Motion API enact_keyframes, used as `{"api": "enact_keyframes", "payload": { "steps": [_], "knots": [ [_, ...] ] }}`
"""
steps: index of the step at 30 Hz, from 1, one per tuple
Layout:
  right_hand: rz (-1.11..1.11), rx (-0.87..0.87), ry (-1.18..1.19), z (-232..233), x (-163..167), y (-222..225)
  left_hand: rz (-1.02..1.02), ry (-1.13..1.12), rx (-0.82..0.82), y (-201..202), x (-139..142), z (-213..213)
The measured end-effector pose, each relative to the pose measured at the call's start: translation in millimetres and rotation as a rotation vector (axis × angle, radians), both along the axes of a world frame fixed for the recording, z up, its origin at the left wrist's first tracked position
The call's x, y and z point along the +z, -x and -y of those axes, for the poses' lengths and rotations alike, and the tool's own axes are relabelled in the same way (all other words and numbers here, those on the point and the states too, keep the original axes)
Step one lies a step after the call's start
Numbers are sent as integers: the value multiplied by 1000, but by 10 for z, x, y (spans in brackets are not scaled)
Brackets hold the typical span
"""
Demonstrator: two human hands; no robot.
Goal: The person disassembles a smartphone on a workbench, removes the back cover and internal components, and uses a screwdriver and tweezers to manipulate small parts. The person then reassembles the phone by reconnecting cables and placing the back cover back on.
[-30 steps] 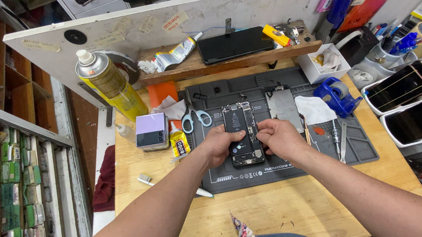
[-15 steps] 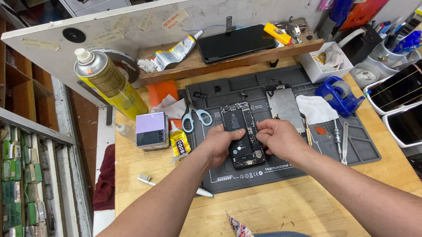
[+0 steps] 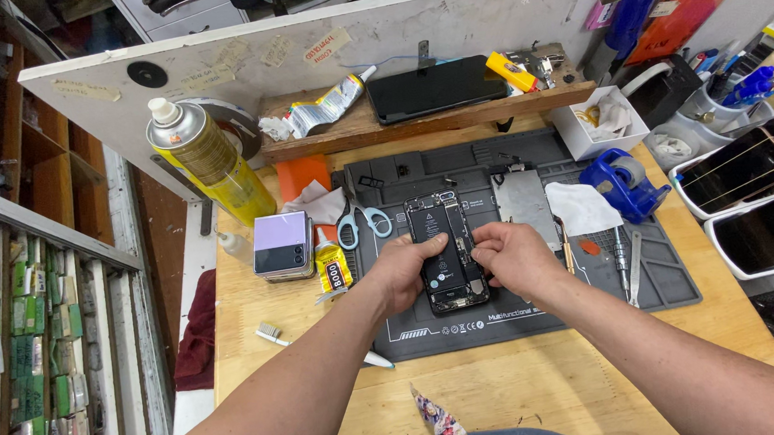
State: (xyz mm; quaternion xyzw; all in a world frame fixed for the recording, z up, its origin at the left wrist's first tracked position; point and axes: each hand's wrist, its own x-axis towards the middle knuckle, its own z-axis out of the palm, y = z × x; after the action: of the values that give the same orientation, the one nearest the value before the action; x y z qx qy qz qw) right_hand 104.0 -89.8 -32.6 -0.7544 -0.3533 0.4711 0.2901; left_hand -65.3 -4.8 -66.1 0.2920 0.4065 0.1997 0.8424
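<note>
An opened smartphone (image 3: 443,241) with its black battery and circuitry exposed lies on a dark grey repair mat (image 3: 645,277). My left hand (image 3: 404,271) grips its left edge, thumb resting on the battery. My right hand (image 3: 512,254) holds the right edge, fingertips pressed onto the phone's middle. Both hands meet over the lower half of the phone. A grey metal plate (image 3: 524,203) lies on the mat just right of the phone.
Scissors (image 3: 355,220), a small glue bottle (image 3: 329,265) and a lilac folded phone (image 3: 282,245) lie to the left. A yellow spray can (image 3: 211,162) stands at back left. A blue tape dispenser (image 3: 621,183), tweezers (image 3: 634,268) and trays of phones (image 3: 758,201) are to the right.
</note>
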Motion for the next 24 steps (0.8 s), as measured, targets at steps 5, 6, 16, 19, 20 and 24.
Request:
{"api": "enact_keyframes", "payload": {
  "steps": [5, 6, 16, 19, 20, 24],
  "knots": [
    [-22, -1, -12, 21, -22, -22, -60, 3, 2, -20, 30, 2],
    [-22, -13, -5, 26, -29, -22, -72, 7, 5, -27, 33, 5],
    [-29, -21, 23, 3, -65, 5, -20, 5, 20, -15, -28, 15],
    [-28, -35, 29, 0, -83, 1, -13, 17, 23, -16, -54, 21],
    [-38, -35, 26, -3, -89, -2, -5, 20, 22, -19, -59, 19],
    [-48, -35, 13, -2, -111, -8, -18, 22, 21, -20, -62, 14]
  ]
}}
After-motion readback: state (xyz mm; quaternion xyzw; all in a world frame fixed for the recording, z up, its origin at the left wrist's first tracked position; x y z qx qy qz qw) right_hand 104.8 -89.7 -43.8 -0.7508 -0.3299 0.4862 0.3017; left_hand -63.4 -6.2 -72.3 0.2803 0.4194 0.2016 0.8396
